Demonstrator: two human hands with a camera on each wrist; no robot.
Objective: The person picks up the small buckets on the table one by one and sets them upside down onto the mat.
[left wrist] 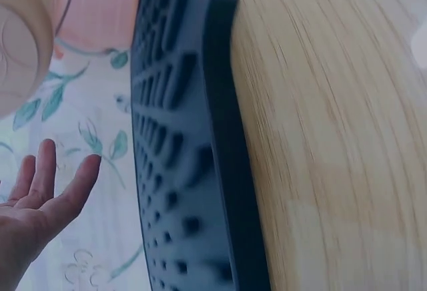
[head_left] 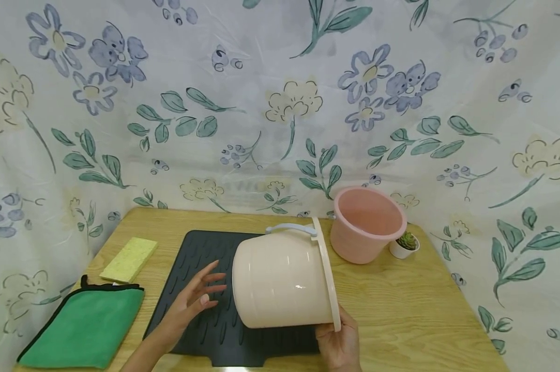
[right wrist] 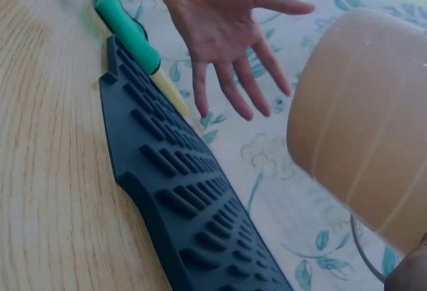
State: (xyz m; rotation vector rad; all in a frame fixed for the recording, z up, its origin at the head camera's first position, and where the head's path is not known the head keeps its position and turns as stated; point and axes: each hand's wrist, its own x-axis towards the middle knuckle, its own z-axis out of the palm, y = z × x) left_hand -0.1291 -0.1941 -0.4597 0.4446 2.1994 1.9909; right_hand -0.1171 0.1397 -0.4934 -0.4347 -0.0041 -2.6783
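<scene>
A cream bucket point(head_left: 284, 281) lies on its side in the air above the dark ribbed mat point(head_left: 214, 330), its base to the left and its rim to the right. My right hand point(head_left: 339, 343) grips the rim from below; in the right wrist view only a dark bit of it shows beside the bucket point(right wrist: 367, 117). My left hand point(head_left: 186, 305) is held just left of the bucket's base, fingers spread, touching nothing. The right wrist view shows that left hand point(right wrist: 223, 44) palm outward, apart from the bucket. A pale blue handle point(head_left: 291, 227) rests along the bucket's upper side.
A pink bucket point(head_left: 354, 243) stands at the back right, beside a small potted succulent point(head_left: 404, 248). On the left lie a yellow sponge point(head_left: 129, 259) and a folded green cloth point(head_left: 84, 328) with black edging. A floral curtain point(head_left: 242, 155) hangs behind the wooden table point(head_left: 410, 320).
</scene>
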